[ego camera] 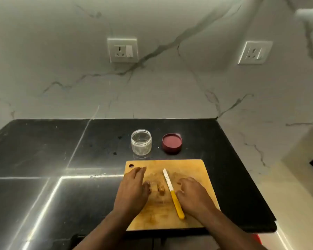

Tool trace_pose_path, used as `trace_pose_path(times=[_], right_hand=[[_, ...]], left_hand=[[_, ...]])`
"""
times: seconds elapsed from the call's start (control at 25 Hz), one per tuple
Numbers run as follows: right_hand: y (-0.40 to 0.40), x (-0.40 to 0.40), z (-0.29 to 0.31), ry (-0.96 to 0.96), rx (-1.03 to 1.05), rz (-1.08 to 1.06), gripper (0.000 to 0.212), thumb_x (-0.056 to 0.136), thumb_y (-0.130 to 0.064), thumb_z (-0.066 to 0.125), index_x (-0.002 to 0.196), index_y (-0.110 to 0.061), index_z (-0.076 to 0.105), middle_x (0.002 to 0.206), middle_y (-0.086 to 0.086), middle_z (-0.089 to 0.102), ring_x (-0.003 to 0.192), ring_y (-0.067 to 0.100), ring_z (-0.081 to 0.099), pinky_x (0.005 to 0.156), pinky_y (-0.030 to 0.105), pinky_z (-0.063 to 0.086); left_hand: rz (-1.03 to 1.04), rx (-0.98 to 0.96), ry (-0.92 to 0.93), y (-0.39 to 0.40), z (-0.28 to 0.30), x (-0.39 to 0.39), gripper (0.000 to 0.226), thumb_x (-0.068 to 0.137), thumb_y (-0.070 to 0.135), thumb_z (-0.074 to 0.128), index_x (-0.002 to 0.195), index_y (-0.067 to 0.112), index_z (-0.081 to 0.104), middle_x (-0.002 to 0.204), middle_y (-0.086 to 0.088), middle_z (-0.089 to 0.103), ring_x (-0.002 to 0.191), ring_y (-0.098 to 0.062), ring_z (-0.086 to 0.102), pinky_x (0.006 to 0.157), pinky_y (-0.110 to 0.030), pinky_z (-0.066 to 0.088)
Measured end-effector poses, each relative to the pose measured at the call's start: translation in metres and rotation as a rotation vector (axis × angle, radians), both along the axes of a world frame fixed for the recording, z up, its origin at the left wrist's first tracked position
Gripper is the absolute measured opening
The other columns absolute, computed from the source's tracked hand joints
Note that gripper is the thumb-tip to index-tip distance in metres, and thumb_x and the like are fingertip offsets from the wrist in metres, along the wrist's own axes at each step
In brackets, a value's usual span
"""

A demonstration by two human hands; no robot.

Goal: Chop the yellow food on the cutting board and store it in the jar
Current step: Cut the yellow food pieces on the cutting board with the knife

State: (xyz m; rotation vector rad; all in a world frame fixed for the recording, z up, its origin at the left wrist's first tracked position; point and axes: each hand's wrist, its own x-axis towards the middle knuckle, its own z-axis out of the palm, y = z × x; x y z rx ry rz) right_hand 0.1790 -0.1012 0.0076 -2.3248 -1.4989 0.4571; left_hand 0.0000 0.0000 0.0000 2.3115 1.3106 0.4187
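Yellow-brown food chunk (160,190) lies between my flat, spread left hand (134,188) and the yellow-handled knife (173,193); my loosely curled right hand (193,195) touches its handle, ungripped.

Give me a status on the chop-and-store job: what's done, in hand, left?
Done: jar stands open and looks empty, its lid beside it. In hand: nothing gripped; both hands lie on the cutting board, left hand by the yellow food, right hand next to the knife. Left: chopping, filling, presumably closing.
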Motion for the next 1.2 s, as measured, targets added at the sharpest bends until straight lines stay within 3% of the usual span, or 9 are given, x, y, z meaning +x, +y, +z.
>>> trace_pose_path(times=[0.16, 0.32, 0.4, 0.48, 0.64, 0.84, 0.96, 1.08, 1.2], right_hand=[[-0.01, -0.003, -0.017, 0.07, -0.059, 0.005, 0.031, 0.087, -0.048, 0.061, 0.112, -0.029, 0.061, 0.123, -0.016, 0.042, 0.11, 0.011, 0.054, 0.089, 0.025, 0.044], [-0.003, -0.005, -0.014, 0.044, -0.024, 0.012, 0.024, 0.086, -0.038, 0.057, 0.106, -0.026, 0.06, 0.108, -0.008, 0.058, 0.099, 0.013, 0.057, 0.084, 0.029, 0.047], [-0.005, -0.002, -0.008, 0.174, 0.036, -0.083, 0.014, 0.085, -0.03, 0.061, 0.099, -0.031, 0.061, 0.096, -0.012, 0.063, 0.085, 0.008, 0.059, 0.076, 0.027, 0.049], [-0.01, 0.001, -0.002, 0.324, 0.113, -0.174, 0.018, 0.086, -0.026, 0.064, 0.098, -0.039, 0.06, 0.084, -0.013, 0.066, 0.077, 0.006, 0.061, 0.071, 0.027, 0.053], [-0.019, 0.008, -0.002, 0.634, 0.118, -0.244, 0.021, 0.098, -0.018, 0.052, 0.108, -0.035, 0.06, 0.094, 0.0, 0.066, 0.071, 0.012, 0.067, 0.063, 0.029, 0.058], [-0.03, -0.002, -0.019, 0.295, 0.005, -0.113, 0.027, 0.099, -0.02, 0.046, 0.123, -0.023, 0.059, 0.117, -0.004, 0.05, 0.098, 0.009, 0.055, 0.086, 0.02, 0.042], [-0.032, -0.023, -0.018, 0.309, -0.001, -0.017, 0.032, 0.098, -0.02, 0.045, 0.128, -0.022, 0.056, 0.116, -0.005, 0.047, 0.099, 0.006, 0.051, 0.087, 0.019, 0.041], [-0.028, -0.041, -0.019, 0.348, -0.006, 0.046, 0.035, 0.098, -0.019, 0.044, 0.131, -0.022, 0.054, 0.118, -0.007, 0.047, 0.101, 0.003, 0.049, 0.085, 0.013, 0.04], [-0.03, -0.045, -0.019, 0.392, -0.009, 0.056, 0.035, 0.099, -0.019, 0.045, 0.131, -0.026, 0.054, 0.12, -0.01, 0.05, 0.104, 0.002, 0.049, 0.087, 0.011, 0.04]], left_hand=[[0.107, -0.19, -0.102, 0.003, -0.02, -0.006, 0.051, 0.099, 0.037, 0.059, 0.148, 0.027, 0.047, 0.148, 0.008, 0.043, 0.132, -0.013, 0.045, 0.11, -0.037, 0.043], [0.086, -0.208, -0.058, -0.001, -0.029, -0.004, 0.049, 0.096, 0.04, 0.062, 0.142, 0.028, 0.053, 0.136, 0.009, 0.052, 0.121, -0.01, 0.049, 0.105, -0.035, 0.046], [0.09, -0.225, -0.067, 0.002, -0.027, -0.005, 0.051, 0.094, 0.038, 0.065, 0.142, 0.028, 0.052, 0.135, 0.009, 0.053, 0.121, -0.011, 0.051, 0.105, -0.037, 0.047], [0.084, -0.26, -0.053, 0.004, -0.027, -0.003, 0.058, 0.092, 0.038, 0.067, 0.146, 0.028, 0.048, 0.137, 0.008, 0.052, 0.124, -0.013, 0.051, 0.106, -0.041, 0.048], [0.109, -0.325, -0.076, 0.007, -0.021, -0.001, 0.049, 0.089, 0.032, 0.073, 0.134, 0.029, 0.053, 0.118, 0.01, 0.057, 0.105, -0.01, 0.057, 0.092, -0.034, 0.053], [0.191, -0.446, -0.261, 0.01, -0.013, -0.007, 0.04, 0.089, 0.027, 0.076, 0.12, 0.034, 0.051, 0.102, 0.008, 0.061, 0.085, -0.01, 0.062, 0.065, -0.022, 0.048], [0.236, -0.543, -0.374, 0.01, -0.01, -0.008, 0.042, 0.09, 0.026, 0.075, 0.123, 0.038, 0.052, 0.106, 0.004, 0.061, 0.086, -0.016, 0.068, 0.07, -0.033, 0.059], [0.26, -0.647, -0.477, 0.002, -0.009, -0.004, 0.042, 0.093, 0.017, 0.071, 0.126, 0.035, 0.054, 0.113, 0.0, 0.059, 0.089, -0.016, 0.072, 0.075, -0.032, 0.063], [0.27, -0.621, -0.492, -0.002, -0.01, -0.007, 0.042, 0.093, 0.018, 0.072, 0.126, 0.037, 0.055, 0.113, 0.001, 0.059, 0.092, -0.016, 0.07, 0.075, -0.033, 0.063]])
